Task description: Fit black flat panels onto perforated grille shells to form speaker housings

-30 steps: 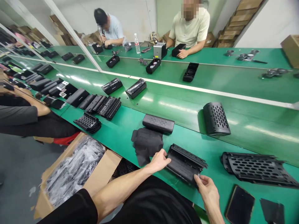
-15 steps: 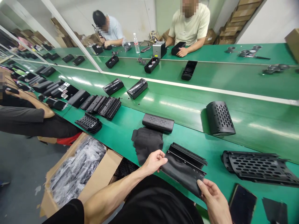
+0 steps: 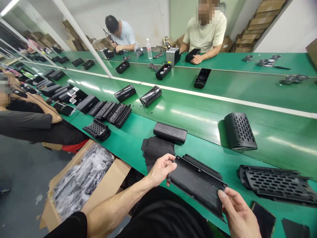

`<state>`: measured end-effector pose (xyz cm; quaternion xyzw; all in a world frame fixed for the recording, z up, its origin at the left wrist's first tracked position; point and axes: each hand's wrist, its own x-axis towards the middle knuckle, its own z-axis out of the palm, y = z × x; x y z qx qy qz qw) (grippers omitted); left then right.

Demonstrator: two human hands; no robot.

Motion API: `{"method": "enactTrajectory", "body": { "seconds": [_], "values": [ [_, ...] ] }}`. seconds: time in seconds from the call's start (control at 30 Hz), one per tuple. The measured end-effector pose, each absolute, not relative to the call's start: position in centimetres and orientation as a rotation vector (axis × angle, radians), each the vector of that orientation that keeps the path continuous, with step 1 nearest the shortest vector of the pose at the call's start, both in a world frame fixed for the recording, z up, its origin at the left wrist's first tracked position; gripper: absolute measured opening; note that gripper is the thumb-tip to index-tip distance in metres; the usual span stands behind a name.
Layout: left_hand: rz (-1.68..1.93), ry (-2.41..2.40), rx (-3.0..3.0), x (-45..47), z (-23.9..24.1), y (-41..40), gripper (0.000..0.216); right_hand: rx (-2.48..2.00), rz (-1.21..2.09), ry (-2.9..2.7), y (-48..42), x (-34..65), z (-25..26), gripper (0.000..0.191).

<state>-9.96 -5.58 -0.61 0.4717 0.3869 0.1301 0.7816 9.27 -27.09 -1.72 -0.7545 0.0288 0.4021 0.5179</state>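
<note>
Both my hands hold a flat black plastic panel (image 3: 195,185) lifted just above the near edge of the green table (image 3: 128,142). My left hand (image 3: 160,169) grips its left end with curled fingers. My right hand (image 3: 239,213) pinches its right end between thumb and fingers. Under the panel lies a stack of similar black panels (image 3: 206,167). A pile of black fabric sheets (image 3: 156,148) sits just left of it, and a black perforated speaker body (image 3: 170,132) lies behind that.
A curved perforated shell (image 3: 239,131) stands on the conveyor belt. Stacked perforated grilles (image 3: 277,183) lie at the right. A cardboard box of bagged parts (image 3: 81,181) sits at my left. Two people work across the belt; another person's arm (image 3: 27,124) is at the left.
The panel has come up off the stack and tilted its flat face toward me. Both hands rose with it, keeping their grip on its ends.
</note>
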Motion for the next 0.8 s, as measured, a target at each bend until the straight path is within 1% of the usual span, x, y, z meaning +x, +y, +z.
{"method": "enactTrajectory", "body": {
  "seconds": [0.1, 0.23, 0.53, 0.8],
  "values": [
    [0.337, 0.858, 1.128, -9.7, -0.4, -5.5, 0.042, -1.817, 0.904, 0.014, -26.8, 9.2, -1.2, 0.06],
    [0.382, 0.873, 1.255, -9.6, -0.3, -5.3, 0.04, -1.836, 0.889, -0.053, -26.4, 9.0, -0.7, 0.055],
    [0.265, 0.8, 1.055, -10.0, -0.1, -4.6, 0.049, -1.837, 0.861, -0.033, -25.7, 8.6, 0.0, 0.054],
    [0.284, 0.785, 1.0, -10.3, -0.2, -4.1, 0.049, -1.823, 0.876, 0.04, -25.7, 8.4, -0.3, 0.058]
  ]
}}
